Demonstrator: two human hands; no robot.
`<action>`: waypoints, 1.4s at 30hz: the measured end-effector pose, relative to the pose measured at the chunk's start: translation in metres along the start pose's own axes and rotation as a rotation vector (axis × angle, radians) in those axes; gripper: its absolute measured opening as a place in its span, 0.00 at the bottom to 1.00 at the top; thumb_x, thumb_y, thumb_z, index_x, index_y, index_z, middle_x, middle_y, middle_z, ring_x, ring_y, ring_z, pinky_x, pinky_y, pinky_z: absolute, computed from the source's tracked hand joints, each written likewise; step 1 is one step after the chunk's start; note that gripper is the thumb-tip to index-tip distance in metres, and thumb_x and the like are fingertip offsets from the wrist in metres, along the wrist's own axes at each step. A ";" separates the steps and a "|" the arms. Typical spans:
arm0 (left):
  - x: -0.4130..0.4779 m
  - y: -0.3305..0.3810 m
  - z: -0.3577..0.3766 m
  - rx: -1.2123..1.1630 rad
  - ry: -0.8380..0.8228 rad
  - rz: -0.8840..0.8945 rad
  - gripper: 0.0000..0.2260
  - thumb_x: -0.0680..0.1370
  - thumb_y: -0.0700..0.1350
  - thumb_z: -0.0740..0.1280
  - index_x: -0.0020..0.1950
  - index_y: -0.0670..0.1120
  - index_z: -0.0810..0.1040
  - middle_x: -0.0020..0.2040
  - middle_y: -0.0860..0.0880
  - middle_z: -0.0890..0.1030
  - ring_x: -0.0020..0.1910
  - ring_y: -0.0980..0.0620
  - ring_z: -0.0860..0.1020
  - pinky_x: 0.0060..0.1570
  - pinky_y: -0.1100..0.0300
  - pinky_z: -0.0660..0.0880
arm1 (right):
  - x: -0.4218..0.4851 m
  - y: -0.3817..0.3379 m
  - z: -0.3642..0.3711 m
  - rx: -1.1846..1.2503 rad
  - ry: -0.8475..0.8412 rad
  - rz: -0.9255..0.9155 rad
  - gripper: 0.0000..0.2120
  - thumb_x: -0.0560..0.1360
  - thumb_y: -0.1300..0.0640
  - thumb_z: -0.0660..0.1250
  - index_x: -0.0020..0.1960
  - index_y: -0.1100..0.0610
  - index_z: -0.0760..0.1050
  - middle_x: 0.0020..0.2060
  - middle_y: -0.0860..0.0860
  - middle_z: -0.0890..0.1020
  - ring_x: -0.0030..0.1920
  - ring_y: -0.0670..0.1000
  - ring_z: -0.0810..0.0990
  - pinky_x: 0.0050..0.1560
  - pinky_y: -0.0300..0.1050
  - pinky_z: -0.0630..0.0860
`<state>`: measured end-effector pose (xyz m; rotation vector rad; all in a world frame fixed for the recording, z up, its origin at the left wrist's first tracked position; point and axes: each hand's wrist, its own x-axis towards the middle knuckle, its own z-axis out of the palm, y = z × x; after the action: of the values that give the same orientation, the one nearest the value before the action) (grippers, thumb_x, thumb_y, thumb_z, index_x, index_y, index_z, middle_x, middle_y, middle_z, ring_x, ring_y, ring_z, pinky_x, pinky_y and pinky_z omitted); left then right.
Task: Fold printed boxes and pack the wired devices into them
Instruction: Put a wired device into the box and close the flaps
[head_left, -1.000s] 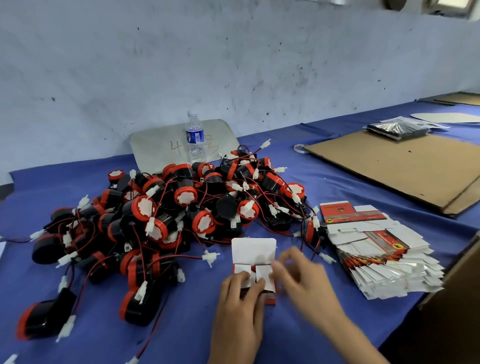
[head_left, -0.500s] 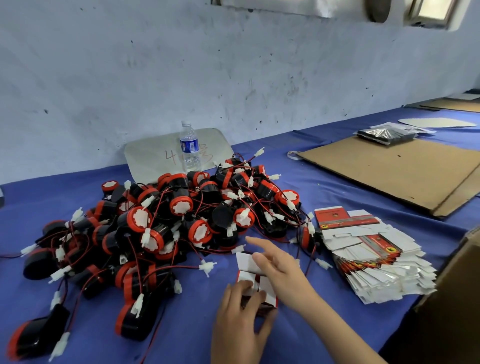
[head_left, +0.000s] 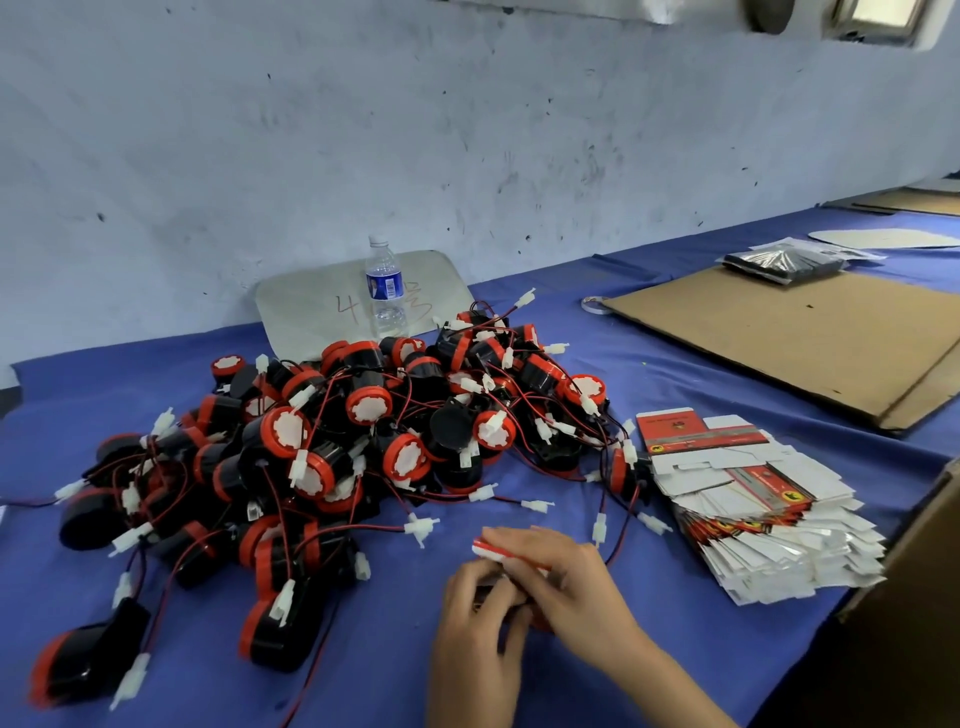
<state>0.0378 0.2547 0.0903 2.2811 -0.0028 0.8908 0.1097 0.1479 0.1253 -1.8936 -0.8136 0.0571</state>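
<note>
Box: a small card box (head_left: 496, 551) is sitting on the blue cloth (head_left: 363, 675) near the front edge, between the two hands. Only a thin red and white edge is peeking out.
Left hand: the left hand (head_left: 480, 618) is curling its fingers around the near side of the box and gripping it.
Right hand: the right hand (head_left: 566, 582) is lying over the top of the box, with its fingers reaching across the lid. I cannot tell if it is gripping or only pressing, because the thumb is hiding.
Wired devices: a big messy heap of wired devices (head_left: 363, 431) is lying just behind the hands. Each one is a round, shiny black plastic tub with a red ring and a bumpy white paper face. Thin red and black wires are twisting all through the heap, ending in little white plastic plugs.
Flat boxes: a leaning stack of flat boxes (head_left: 753, 519) is sitting to the right of the heap, white card with red printed strips.
Cloth: it is looking soft and a little wrinkly.
Bottle: a clear plastic water bottle (head_left: 385, 291) is standing upright behind the heap.
Grey board: a smooth grey board (head_left: 306, 306) with round corners is leaning on the wall (head_left: 467, 130) behind the bottle.
Cardboard: a wide, flat brown cardboard sheet (head_left: 805, 332) is lying far right, with a shiny crinkly bag (head_left: 784, 262) at its back edge.
Wall: it is looking pale, rough and scuffed.
</note>
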 end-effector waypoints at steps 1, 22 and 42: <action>0.000 -0.001 0.000 -0.059 0.063 -0.058 0.22 0.60 0.30 0.79 0.39 0.52 0.75 0.50 0.59 0.72 0.45 0.65 0.73 0.44 0.78 0.68 | -0.003 0.003 0.000 -0.034 -0.026 -0.030 0.19 0.79 0.62 0.65 0.60 0.40 0.76 0.56 0.31 0.79 0.61 0.36 0.75 0.66 0.31 0.63; 0.009 -0.011 -0.018 -0.542 0.061 -0.506 0.08 0.77 0.31 0.66 0.49 0.44 0.79 0.47 0.49 0.82 0.50 0.55 0.80 0.51 0.63 0.76 | -0.009 0.022 0.004 -0.336 -0.002 -0.250 0.13 0.80 0.56 0.62 0.62 0.51 0.79 0.63 0.40 0.78 0.68 0.35 0.67 0.72 0.39 0.60; 0.003 -0.025 -0.020 -0.343 0.014 -0.327 0.16 0.75 0.31 0.68 0.41 0.54 0.81 0.59 0.63 0.77 0.58 0.56 0.78 0.49 0.55 0.77 | -0.021 0.029 -0.009 -0.383 -0.123 -0.310 0.17 0.82 0.51 0.58 0.68 0.50 0.74 0.72 0.42 0.67 0.77 0.46 0.52 0.77 0.46 0.39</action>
<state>0.0342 0.2860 0.0881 1.8867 0.2033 0.6759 0.1116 0.1216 0.0991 -2.1079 -1.2655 -0.1877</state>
